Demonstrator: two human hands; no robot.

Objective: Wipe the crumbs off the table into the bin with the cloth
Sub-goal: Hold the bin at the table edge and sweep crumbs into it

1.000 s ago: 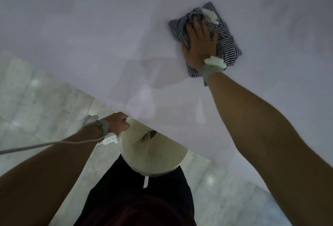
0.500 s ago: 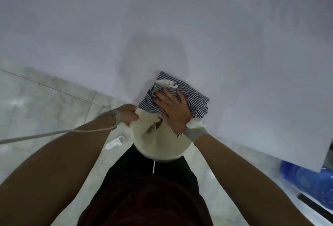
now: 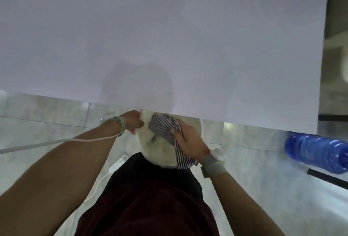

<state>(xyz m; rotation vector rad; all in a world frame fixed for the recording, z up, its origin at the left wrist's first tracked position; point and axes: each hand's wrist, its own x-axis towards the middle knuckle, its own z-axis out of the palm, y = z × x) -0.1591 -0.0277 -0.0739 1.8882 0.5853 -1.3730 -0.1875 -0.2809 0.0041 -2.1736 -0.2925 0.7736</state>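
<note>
The left hand (image 3: 134,122) grips the bin (image 3: 160,153) rim, fingers curled, just below the counter (image 3: 169,38) near edge. The right hand (image 3: 190,141), fingers bunched on the cloth (image 3: 163,128), holds it over the bin mouth, directly left of that hand.

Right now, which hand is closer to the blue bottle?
The right hand. It holds the cloth over the bin, on the bottle's side. The left hand grips the bin's far rim, farther away.
</note>
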